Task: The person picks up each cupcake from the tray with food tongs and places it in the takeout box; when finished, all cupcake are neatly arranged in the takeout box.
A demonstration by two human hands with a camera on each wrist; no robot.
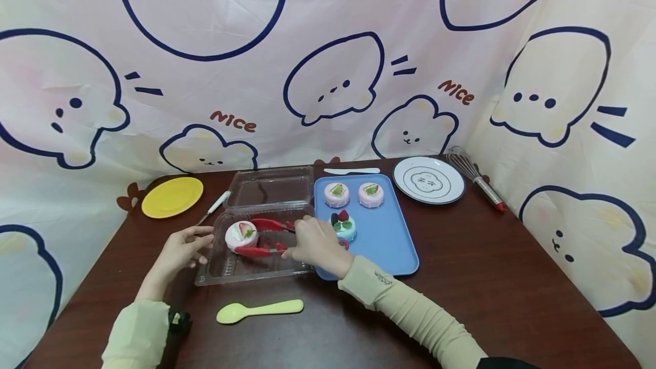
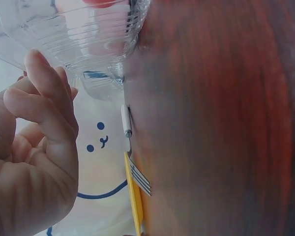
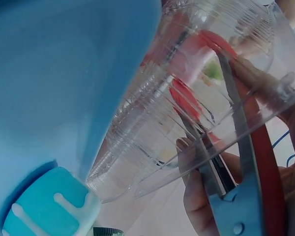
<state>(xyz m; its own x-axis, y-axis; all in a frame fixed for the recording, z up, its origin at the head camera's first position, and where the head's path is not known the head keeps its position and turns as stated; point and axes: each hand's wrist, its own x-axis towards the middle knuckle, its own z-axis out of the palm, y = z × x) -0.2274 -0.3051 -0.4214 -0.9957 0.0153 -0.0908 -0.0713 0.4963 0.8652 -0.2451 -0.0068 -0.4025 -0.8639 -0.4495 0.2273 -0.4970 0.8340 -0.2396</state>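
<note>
My right hand [image 1: 316, 242] grips a pair of red-tipped tongs [image 1: 266, 251]. The tongs' two arms lie either side of a pink toy cake [image 1: 238, 234] with a strawberry on top, in the clear plastic box [image 1: 225, 274]. Through the box wall, the right wrist view shows the tongs' red tips [image 3: 186, 101] near the cake. My left hand [image 1: 180, 250] is beside the box's left edge, fingers loosely bent and holding nothing. On the blue tray [image 1: 381, 244] sit a blue toy cake [image 1: 346, 229], partly behind the right hand, and two pink cakes [image 1: 336, 194].
A yellow plate [image 1: 172, 197] and a fork with a white handle [image 1: 219, 202] lie left of the box. Behind the tray is a white knife [image 1: 351, 171]. A white plate [image 1: 429, 180] and a whisk [image 1: 476, 178] are at right. A green spoon [image 1: 260, 310] lies in front.
</note>
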